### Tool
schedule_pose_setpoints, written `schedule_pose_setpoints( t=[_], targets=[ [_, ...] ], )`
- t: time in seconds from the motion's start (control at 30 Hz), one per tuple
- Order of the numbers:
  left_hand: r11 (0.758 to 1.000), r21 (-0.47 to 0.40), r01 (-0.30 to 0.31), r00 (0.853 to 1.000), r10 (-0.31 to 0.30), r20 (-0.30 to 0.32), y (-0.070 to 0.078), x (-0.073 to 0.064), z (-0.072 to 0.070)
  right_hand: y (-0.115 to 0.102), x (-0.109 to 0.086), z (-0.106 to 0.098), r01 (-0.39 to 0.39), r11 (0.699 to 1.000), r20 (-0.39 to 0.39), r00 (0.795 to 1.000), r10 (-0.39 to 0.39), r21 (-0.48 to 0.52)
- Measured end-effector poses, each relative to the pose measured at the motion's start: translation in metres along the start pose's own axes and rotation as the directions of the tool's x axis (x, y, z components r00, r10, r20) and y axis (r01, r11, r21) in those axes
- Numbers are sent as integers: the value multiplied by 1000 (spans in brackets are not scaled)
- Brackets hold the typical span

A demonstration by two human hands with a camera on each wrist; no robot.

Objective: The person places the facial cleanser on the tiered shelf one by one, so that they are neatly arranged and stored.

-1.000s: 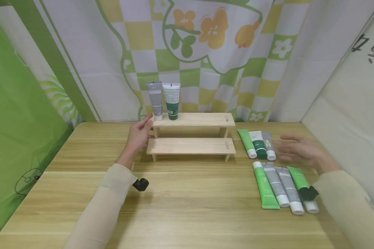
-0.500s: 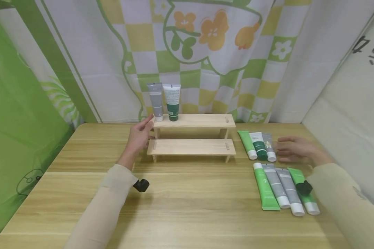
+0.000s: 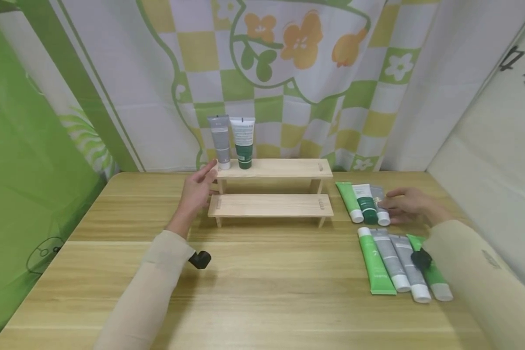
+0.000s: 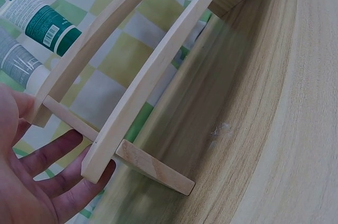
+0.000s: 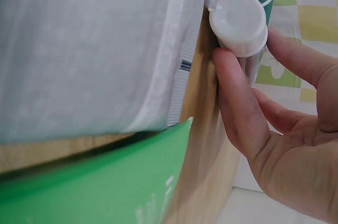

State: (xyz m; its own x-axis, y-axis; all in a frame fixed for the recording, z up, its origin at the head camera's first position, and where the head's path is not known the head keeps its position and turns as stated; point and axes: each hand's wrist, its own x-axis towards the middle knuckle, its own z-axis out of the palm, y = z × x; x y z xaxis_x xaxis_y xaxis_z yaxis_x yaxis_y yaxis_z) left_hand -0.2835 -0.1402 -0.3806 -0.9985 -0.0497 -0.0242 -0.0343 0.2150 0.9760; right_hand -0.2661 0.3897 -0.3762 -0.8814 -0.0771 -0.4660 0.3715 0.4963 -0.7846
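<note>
At the left end of the two-tier wooden shelf, my left hand holds its edge. In the left wrist view the thumb lies by the upper board and the fingers reach round to the lower board's end. A grey tube and a white-and-green tube stand on their caps on the upper board's left part. My right hand has thumb and fingers on either side of another grey tube, whose white cap shows between them in the right wrist view.
Left of the gripped tube lie a green tube and a white-and-green tube. Nearer is a row with a green tube, two grey tubes and another green one, partly under the right wrist camera. A patterned curtain hangs behind.
My right hand has moved left to the grey tube at the back row's right end and closed its thumb and fingers about it. The left hand keeps its place on the shelf.
</note>
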Motion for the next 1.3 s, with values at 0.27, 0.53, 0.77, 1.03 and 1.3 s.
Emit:
schedule_pose_setpoints(
  t=[0.27,0.53,0.77,1.03,1.3],
  targets=[
    [1000,-4,-8,1000,8,-2,0,0,0,-7,3,3,-32,999,18,999,32,-20],
    [1000,0,-8,1000,8,-7,0,1,1,-10,7,3,-53,997,22,998,54,-52],
    [1000,-13,-8,1000,8,-9,-1,3,0,-10,7,4,-51,998,43,998,53,-48],
    [1000,1,-5,1000,5,-6,-1,1,0,-8,4,5,-29,999,64,997,30,-18],
    [1000,-20,-11,1000,11,-9,-1,0,0,-1,6,0,-13,1000,56,998,14,-20]
  ],
)
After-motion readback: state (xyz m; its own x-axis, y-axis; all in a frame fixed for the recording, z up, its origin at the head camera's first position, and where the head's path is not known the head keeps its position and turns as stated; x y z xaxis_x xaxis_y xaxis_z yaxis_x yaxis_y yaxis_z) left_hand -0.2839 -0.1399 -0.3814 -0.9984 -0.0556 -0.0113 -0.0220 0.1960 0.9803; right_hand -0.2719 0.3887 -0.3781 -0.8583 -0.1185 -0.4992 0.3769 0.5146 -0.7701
